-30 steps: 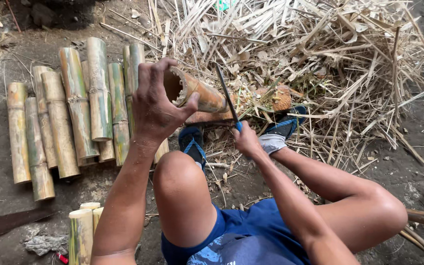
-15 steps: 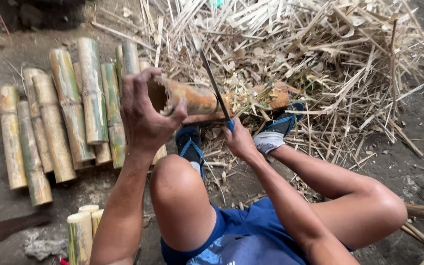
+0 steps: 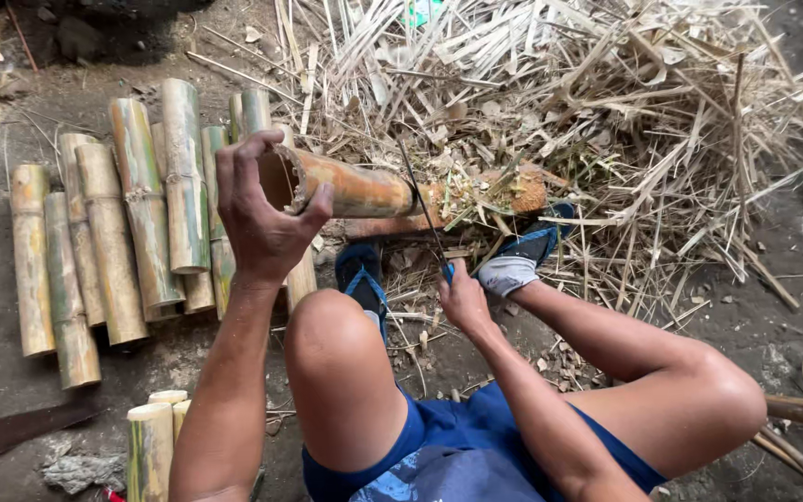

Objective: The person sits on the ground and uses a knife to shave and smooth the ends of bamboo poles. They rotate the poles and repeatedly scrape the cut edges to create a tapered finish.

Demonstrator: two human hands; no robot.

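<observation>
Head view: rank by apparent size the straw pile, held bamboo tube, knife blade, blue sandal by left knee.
1. straw pile
2. held bamboo tube, gripped by the left hand
3. knife blade and blue sandal: similar extent, blade much thinner, sandal partly hidden; unranked.

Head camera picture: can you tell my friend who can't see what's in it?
A seated person's left hand grips the open end of a bamboo tube while the right hand holds a thin knife against it. Cut bamboo pieces lie in a row on the dirt, with a heap of dry bamboo scraps ahead.
</observation>
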